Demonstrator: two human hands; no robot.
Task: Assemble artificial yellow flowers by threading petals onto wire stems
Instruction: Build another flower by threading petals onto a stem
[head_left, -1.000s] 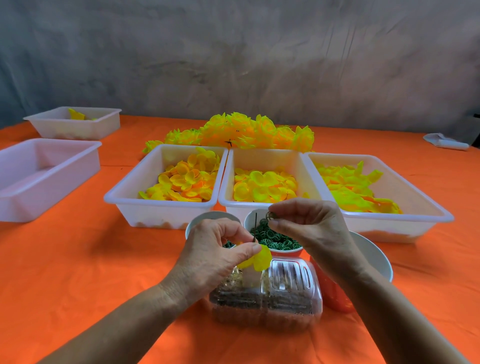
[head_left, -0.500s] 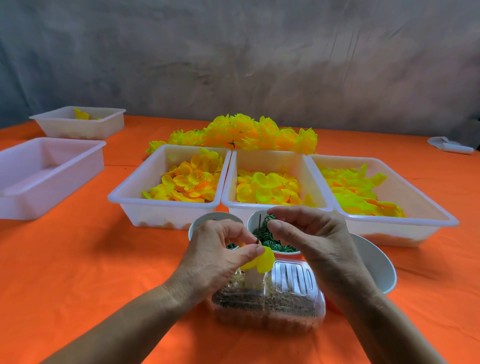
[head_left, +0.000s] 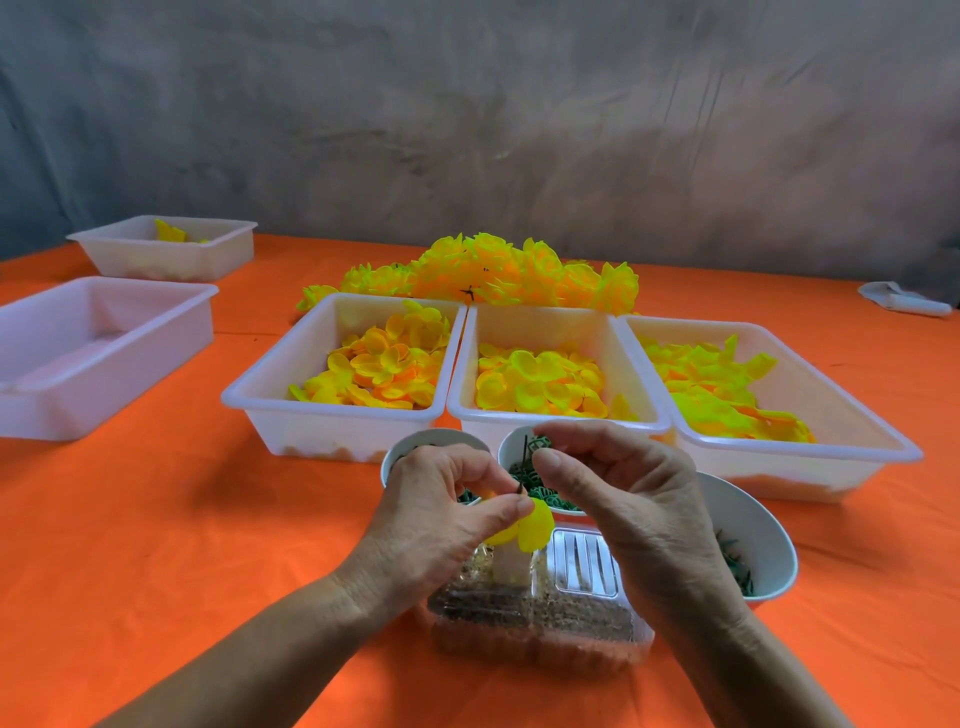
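Orange cloth covers the counter (head_left: 156, 519) from edge to edge, smooth but for faint creases, and a mottled grey wall (head_left: 467, 130) closes the room behind it. 3 white trays (head_left: 332, 410) of yellow petals sit side by side mid-counter, a heap of finished flowers (head_left: 493, 273) behind them, with 2 more trays (head_left: 78, 364) off to the left. Nearer are 3 white bowls (head_left: 753, 525) (green parts inside) and a clear plastic box (head_left: 540, 618). Above the box, the left hand (head_left: 436, 514) pinches a thin dark wire stem (head_left: 522, 470) with a yellow petal (head_left: 532, 525) at its fingertips. The right hand (head_left: 623, 499) has its fingers curled, thumb and forefinger pinching a small green piece (head_left: 540, 442) at the stem's top.
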